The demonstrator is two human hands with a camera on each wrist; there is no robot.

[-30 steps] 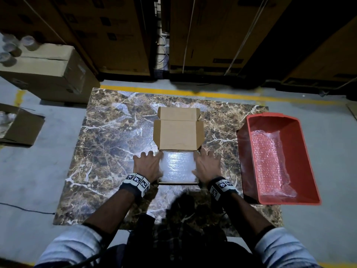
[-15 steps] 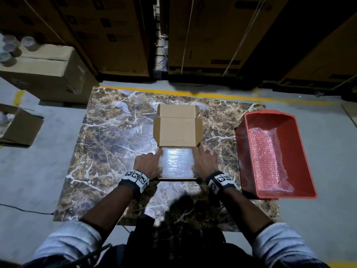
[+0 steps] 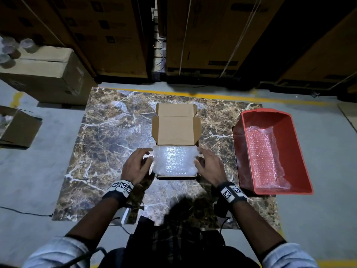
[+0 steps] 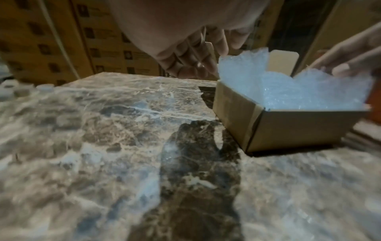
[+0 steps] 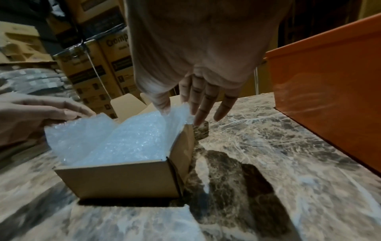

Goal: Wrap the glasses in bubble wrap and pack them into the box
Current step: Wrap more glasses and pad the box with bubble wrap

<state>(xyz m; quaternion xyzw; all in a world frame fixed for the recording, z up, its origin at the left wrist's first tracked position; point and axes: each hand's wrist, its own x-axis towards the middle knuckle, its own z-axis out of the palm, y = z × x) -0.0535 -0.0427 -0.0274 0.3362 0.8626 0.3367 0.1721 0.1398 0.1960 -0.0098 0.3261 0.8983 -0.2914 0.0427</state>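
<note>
Both hands flank the small brown cardboard box (image 3: 176, 176), one at each side wall. The left hand (image 3: 136, 167) has its fingers loosely curled beside the left wall, tips just at the upstanding edge of the clear bubble wrap sheet (image 3: 174, 161); whether they actually pinch it I cannot tell, since the left wrist view is blurred there. The right hand (image 5: 198, 91) is mostly spread, but its thumb and forefinger nip the right-hand edge of the sheet where it stands above the box rim, the other fingers pointing down past the wall toward the brown marble-patterned table (image 3: 108, 144).

Between the hands, the sheet lines the box, sagging in the middle and rising in ragged flaps at both sides. The box lid lies folded back, beyond the fingertips. No wrapped glass shows inside; the lining may hide something, but I cannot tell.

By my reading, the step in hand is bedding the box with padding, an early stage of packing. Next would likely come pressing the sheet flat to the bottom and walls, then fetching glasses. Several clear glasses (image 3: 11, 49) stand on a large cardboard carton (image 3: 48, 74), well off beyond the left hand. Just right of the right hand sits a red plastic bin (image 3: 301, 151) holding more bubble wrap (image 3: 264, 155).
</note>
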